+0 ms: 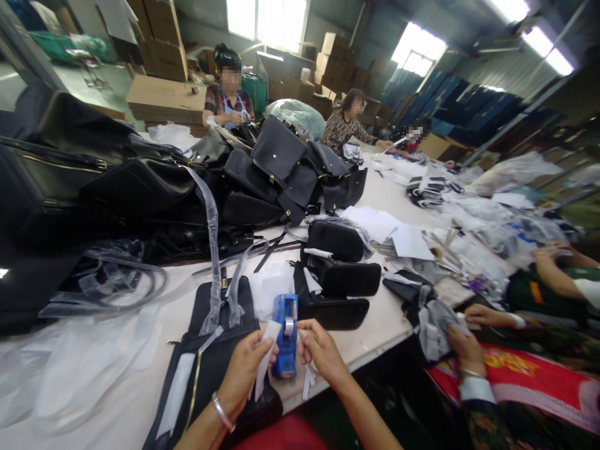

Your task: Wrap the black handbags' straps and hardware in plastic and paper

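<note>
Tape dispenser (286, 353) sits near the table edge (375, 355). Left hand (247, 360), at eight o'clock from it, pinches a white strip (263, 370); right hand (323, 352), at four o'clock, apart from the left, grip unclear. Black bags (351, 279) crowd one o'clock; tabletop margin (383, 322) shows at three.

One blue plastic tape dispenser (285, 362) sits at six o'clock, with two bare hands about it: one left hand (248, 359), one right hand (323, 353). One shiny silver bangle (223, 412) circles one wrist. From the dispenser, one black leather-look bag with a gold zip (213, 365) lies toward nine o'clock, and three small black round-edged bags (351, 278) toward one. The jumbled black bag pile (276, 153) near twelve holds at least five, though overlap prevents a firm count. Three people (349, 128) appear between eleven and two, beneath two bright rectangular windows (267, 25).
</note>
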`<action>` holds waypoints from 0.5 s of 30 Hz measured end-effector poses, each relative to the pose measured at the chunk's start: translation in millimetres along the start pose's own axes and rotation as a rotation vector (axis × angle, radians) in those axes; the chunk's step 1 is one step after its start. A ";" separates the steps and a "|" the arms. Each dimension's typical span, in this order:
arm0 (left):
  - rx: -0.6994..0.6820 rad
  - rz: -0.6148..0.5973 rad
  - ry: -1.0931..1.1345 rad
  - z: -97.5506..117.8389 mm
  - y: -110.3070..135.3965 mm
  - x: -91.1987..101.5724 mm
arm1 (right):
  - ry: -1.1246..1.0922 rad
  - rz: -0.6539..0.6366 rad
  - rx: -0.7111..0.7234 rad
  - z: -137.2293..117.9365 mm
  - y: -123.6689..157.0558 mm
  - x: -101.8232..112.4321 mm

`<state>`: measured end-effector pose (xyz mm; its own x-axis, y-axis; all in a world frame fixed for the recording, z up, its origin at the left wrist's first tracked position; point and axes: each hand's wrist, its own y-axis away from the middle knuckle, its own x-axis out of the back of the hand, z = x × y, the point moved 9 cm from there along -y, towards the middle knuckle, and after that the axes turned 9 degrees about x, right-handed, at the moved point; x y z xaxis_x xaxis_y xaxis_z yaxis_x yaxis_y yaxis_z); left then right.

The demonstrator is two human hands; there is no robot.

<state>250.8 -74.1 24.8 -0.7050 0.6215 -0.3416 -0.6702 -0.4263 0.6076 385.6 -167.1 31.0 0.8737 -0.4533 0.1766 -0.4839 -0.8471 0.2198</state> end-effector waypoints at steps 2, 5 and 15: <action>0.012 0.019 0.025 -3.2 -0.5 7.4 | 0.130 0.143 -0.054 28.4 14.5 14.8; 0.015 -0.002 0.030 -5.2 0.3 10.2 | 0.212 0.177 -0.106 61.2 33.1 8.0; 0.007 -0.019 0.079 -9.5 1.7 11.3 | 0.144 0.339 -0.130 67.1 44.9 -14.4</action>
<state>239.5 -74.1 15.1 -0.7087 0.5756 -0.4079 -0.6818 -0.4104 0.6056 354.6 -217.2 -26.0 0.6514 -0.6504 0.3907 -0.7546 -0.6092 0.2441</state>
